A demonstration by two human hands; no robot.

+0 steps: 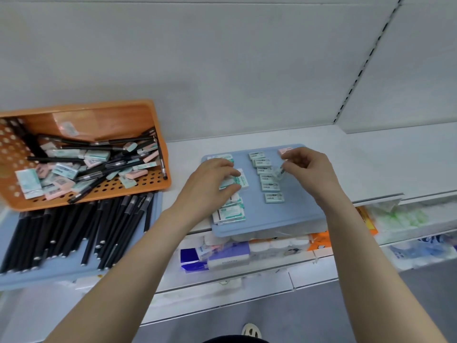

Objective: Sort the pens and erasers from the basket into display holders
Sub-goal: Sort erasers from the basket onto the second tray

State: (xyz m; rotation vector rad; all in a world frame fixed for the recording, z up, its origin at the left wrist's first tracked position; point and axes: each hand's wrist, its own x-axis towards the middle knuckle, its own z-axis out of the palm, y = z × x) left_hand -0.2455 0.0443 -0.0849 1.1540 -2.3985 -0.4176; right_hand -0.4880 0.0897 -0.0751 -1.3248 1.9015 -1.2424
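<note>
Orange basket (99, 105) overlaps pen tray (49, 278) | packs (227, 258) below shelf (371, 169)

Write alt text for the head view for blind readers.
On a pale blue plastic tray, the left hand grips a white-and-green wrapped eraser; the right hand pinches a clear-wrapped item. An orange perforated plastic basket of black pens and erasers sits left.

Packaged goods (227, 256) fill the lower shelf (311, 274).
</note>
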